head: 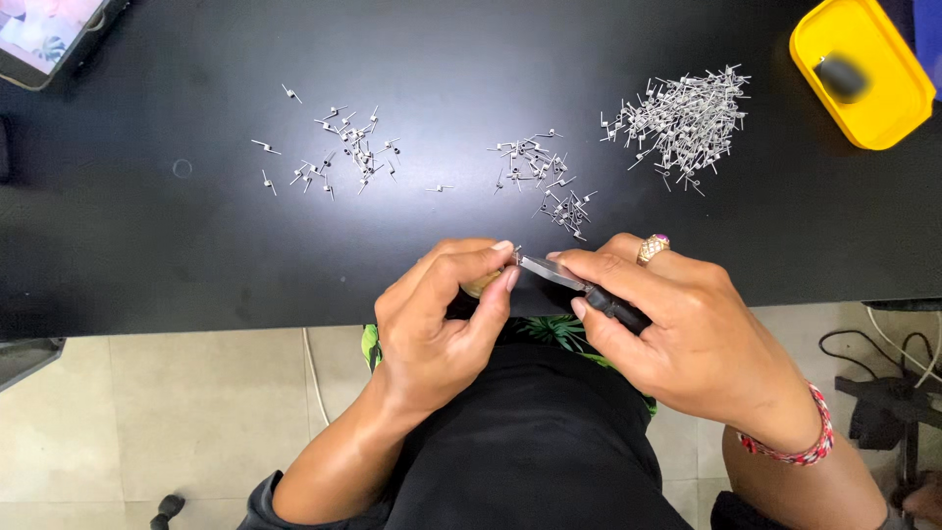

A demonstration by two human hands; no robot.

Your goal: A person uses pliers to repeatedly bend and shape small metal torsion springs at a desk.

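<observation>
At table edge (196,294), fingers (502,263) pinching spring (517,255), pliers (579,285)

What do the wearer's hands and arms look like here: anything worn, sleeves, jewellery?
Both forearms are bare, no sleeves or gloves. The right hand wears a gold-coloured ring with a pinkish stone, plus a red-and-white braided bracelet at the wrist. The left hand wears nothing visible.

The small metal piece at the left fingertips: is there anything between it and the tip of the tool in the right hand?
Nothing visible. The small metal piece sits pinched by the left hand right at the tip of the tool held by the right hand. The nearest pile of metal pieces lies apart on the black table.
</observation>
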